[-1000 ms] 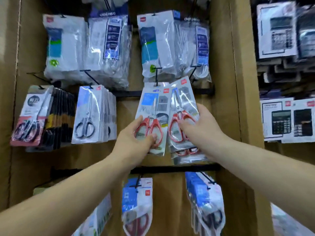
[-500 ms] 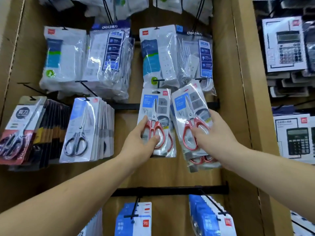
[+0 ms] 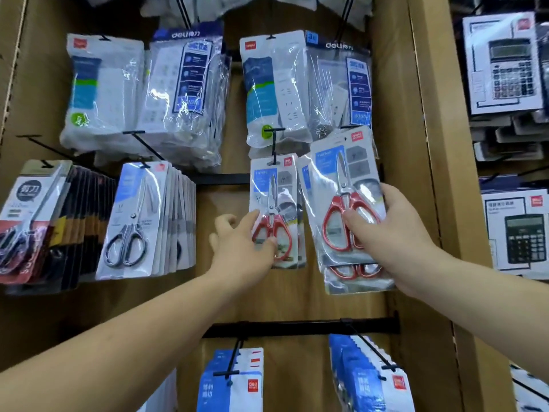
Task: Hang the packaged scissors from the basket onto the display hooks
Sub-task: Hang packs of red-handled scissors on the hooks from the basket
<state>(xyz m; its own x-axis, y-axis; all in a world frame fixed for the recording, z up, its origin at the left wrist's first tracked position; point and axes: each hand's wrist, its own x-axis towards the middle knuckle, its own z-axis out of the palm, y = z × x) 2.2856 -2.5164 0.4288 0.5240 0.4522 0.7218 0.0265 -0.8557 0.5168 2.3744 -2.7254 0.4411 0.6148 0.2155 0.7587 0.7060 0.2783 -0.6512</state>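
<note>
Hanging on the middle hook (image 3: 274,144), one red-handled scissors pack (image 3: 276,185) is touched by the left hand (image 3: 240,248), fingers loose and spread. Just right, the right hand (image 3: 386,233) grips a stack of packs (image 3: 341,173).

Both your arms raised forward. Left hand (image 3: 242,245) loose, fingers spread; right hand (image 3: 386,233) grips scissors pack (image 3: 335,165), thumb in front.

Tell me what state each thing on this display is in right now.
hung scissors pack, hanging on its hook
scissors stack, off the hooks, held up beside the hung pack
left hand, thumb on the hung scissors pack, hold unclear
right hand, gripping the scissors stack
grey-handled packs, hanging together
</note>
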